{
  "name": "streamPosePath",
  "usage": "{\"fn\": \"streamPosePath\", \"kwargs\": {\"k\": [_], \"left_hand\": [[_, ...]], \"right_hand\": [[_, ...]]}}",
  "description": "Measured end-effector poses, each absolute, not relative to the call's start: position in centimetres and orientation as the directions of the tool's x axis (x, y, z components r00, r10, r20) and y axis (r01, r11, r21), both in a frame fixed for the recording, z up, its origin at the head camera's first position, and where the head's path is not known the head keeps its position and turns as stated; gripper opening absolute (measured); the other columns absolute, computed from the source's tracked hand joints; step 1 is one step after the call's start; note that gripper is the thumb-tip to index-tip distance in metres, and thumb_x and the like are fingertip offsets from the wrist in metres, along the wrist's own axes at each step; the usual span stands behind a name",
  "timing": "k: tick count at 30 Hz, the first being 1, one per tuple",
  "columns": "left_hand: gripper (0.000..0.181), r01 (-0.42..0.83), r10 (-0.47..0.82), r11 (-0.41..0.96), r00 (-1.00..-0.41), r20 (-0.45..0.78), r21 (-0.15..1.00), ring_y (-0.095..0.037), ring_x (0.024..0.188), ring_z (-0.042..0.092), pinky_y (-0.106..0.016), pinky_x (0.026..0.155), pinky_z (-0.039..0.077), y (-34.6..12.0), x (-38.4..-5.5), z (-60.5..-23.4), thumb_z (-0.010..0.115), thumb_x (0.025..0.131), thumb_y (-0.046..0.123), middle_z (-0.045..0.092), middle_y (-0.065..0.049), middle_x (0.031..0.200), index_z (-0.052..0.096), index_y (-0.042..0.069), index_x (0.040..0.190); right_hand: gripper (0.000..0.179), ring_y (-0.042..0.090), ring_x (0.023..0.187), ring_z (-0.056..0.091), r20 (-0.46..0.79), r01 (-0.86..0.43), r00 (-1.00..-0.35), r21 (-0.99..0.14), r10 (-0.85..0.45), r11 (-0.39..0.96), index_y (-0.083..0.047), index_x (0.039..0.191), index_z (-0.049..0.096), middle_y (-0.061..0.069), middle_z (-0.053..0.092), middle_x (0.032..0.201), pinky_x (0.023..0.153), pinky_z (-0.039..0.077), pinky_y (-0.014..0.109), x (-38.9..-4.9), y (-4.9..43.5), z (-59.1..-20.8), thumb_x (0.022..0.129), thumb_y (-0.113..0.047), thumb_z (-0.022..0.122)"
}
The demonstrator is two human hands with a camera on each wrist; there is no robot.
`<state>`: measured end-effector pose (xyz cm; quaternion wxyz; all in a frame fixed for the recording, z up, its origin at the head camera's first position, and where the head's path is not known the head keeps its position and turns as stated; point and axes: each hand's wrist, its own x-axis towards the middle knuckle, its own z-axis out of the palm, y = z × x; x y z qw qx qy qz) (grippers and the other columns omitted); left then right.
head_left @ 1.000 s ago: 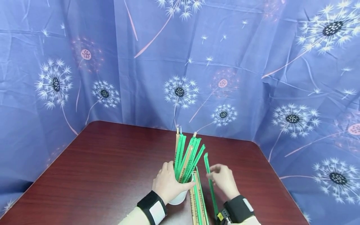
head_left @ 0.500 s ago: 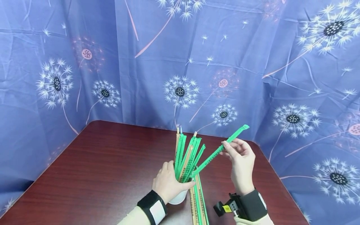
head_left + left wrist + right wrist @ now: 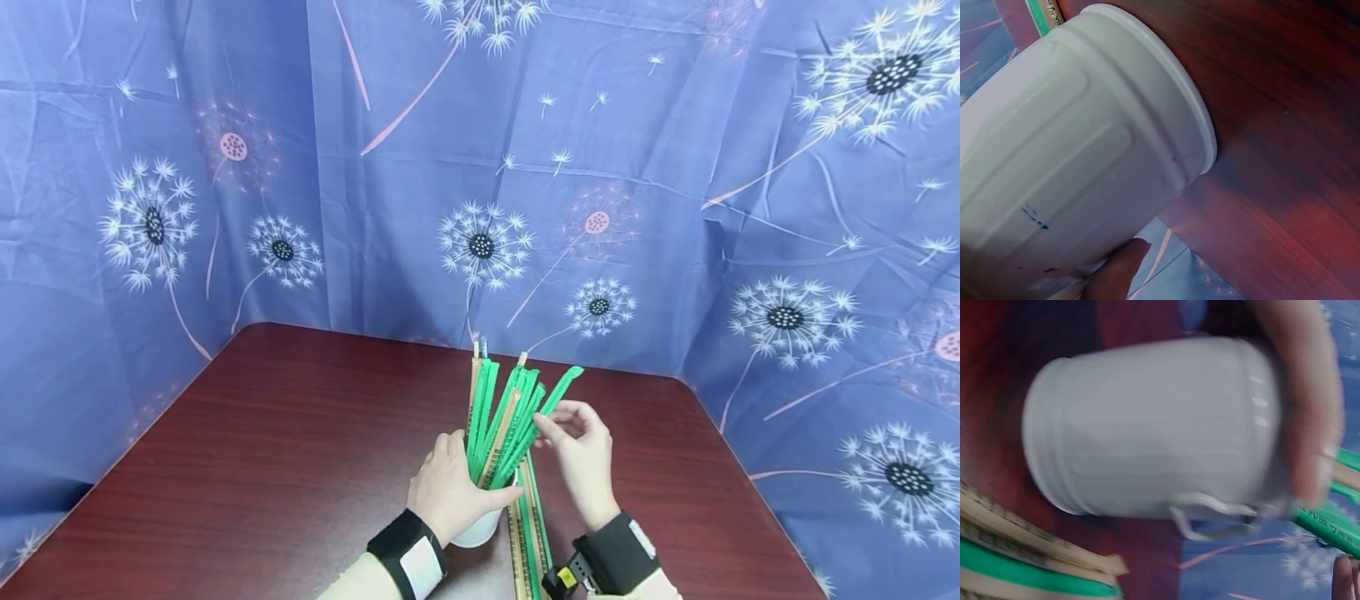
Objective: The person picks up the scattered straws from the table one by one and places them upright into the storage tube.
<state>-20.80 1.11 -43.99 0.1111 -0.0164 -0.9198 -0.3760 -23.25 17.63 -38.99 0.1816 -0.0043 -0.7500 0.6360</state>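
Observation:
My left hand [image 3: 453, 492] grips a white mug [image 3: 477, 530] near its rim, thumb across the near side. The mug's ribbed wall fills much of the left wrist view, and its handle [image 3: 1210, 534] shows in the right wrist view. Upright in the mug stands a loose bunch of straws [image 3: 498, 425] in green and brown printed wrappers. At the right side of the bunch, my right hand [image 3: 581, 458] pinches a green wrapped straw [image 3: 562, 385] that leans outward, its lower end among the others at the mug's mouth.
Several more green and brown wrapped straws [image 3: 528, 533] lie side by side on the dark red wooden table [image 3: 300, 450], just right of the mug. A blue dandelion-print cloth [image 3: 390, 208] hangs round the table's back and sides.
My right hand picked the green wrapped straw up from the table, raised it tilted to the right, then brought it left against the bunch in the mug. The left hand has stayed put.

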Motion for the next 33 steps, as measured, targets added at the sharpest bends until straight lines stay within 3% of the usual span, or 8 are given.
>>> {"fn": "streamPosePath", "kwargs": {"k": [4, 11, 15, 19, 23, 26, 33], "left_hand": [[0.114, 0.112, -0.055, 0.721, -0.975, 0.216, 0.684, -0.026, 0.090, 0.063, -0.052, 0.068, 0.053, 1.2, -20.8, -44.0, 0.066, 0.053, 0.086, 0.059, -0.008, 0.107, 0.059, 0.002, 0.130], [0.115, 0.113, -0.060, 0.721, -0.973, 0.223, 0.684, -0.027, 0.091, 0.063, -0.051, 0.068, 0.053, 1.3, -20.7, -44.0, 0.066, 0.053, 0.085, 0.059, -0.009, 0.108, 0.058, 0.001, 0.131], [0.118, 0.112, -0.056, 0.725, -0.974, 0.220, 0.680, -0.027, 0.091, 0.062, -0.051, 0.069, 0.054, 1.3, -20.7, -44.1, 0.064, 0.052, 0.087, 0.059, -0.010, 0.108, 0.057, 0.000, 0.132], [0.117, 0.110, -0.068, 0.721, -0.971, 0.228, 0.684, -0.026, 0.090, 0.063, -0.051, 0.069, 0.053, 1.3, -20.8, -44.1, 0.066, 0.052, 0.087, 0.059, -0.008, 0.107, 0.058, 0.001, 0.131], [0.113, 0.115, -0.071, 0.714, -0.970, 0.234, 0.691, -0.025, 0.089, 0.062, -0.051, 0.067, 0.053, 1.1, -20.8, -44.2, 0.069, 0.052, 0.084, 0.059, -0.008, 0.105, 0.058, 0.002, 0.130], [0.113, 0.119, -0.061, 0.718, -0.971, 0.232, 0.686, -0.024, 0.087, 0.062, -0.050, 0.067, 0.053, 1.1, -20.7, -44.2, 0.068, 0.053, 0.084, 0.058, -0.008, 0.105, 0.058, 0.002, 0.130], [0.114, 0.119, -0.052, 0.717, -0.974, 0.222, 0.687, -0.023, 0.086, 0.061, -0.050, 0.067, 0.054, 1.1, -20.6, -44.0, 0.066, 0.053, 0.086, 0.058, -0.008, 0.104, 0.058, 0.002, 0.129]], "right_hand": [[0.035, 0.014, 0.070, 0.068, 0.247, -0.192, -0.952, -0.941, 0.181, 0.278, 0.006, 0.112, 0.063, 0.010, 0.068, 0.086, 0.067, 0.059, 0.032, -23.1, 17.2, -40.3, 0.084, -0.012, 0.076], [0.044, 0.020, 0.074, 0.069, 0.221, -0.179, -0.967, -0.945, 0.130, 0.272, 0.005, 0.117, 0.063, 0.011, 0.068, 0.088, 0.068, 0.060, 0.033, -22.9, 17.3, -40.9, 0.088, -0.025, 0.073], [0.055, 0.027, 0.076, 0.071, 0.198, -0.156, -0.965, -0.960, 0.171, 0.233, 0.005, 0.119, 0.064, 0.016, 0.069, 0.091, 0.070, 0.060, 0.038, -22.9, 18.2, -41.3, 0.094, -0.044, 0.060], [0.063, 0.029, 0.070, 0.071, 0.159, -0.100, -0.961, -0.963, 0.227, 0.251, 0.006, 0.117, 0.067, 0.019, 0.071, 0.092, 0.066, 0.060, 0.041, -23.3, 19.3, -42.5, 0.097, -0.051, 0.051], [0.044, 0.023, 0.061, 0.068, 0.093, -0.004, -0.982, -0.882, 0.167, 0.472, 0.007, 0.113, 0.070, 0.015, 0.072, 0.085, 0.059, 0.058, 0.037, -23.5, 20.3, -44.7, 0.095, -0.032, 0.064], [0.033, 0.018, 0.059, 0.065, 0.026, 0.021, -0.997, -0.781, 0.067, 0.624, 0.011, 0.111, 0.069, 0.013, 0.070, 0.084, 0.055, 0.057, 0.035, -23.4, 20.9, -46.2, 0.087, -0.012, 0.070], [0.034, 0.019, 0.056, 0.063, -0.061, 0.040, -0.998, -0.680, -0.002, 0.732, 0.017, 0.108, 0.066, 0.020, 0.069, 0.088, 0.047, 0.056, 0.033, -23.1, 21.2, -47.5, 0.078, 0.003, 0.067]]}}
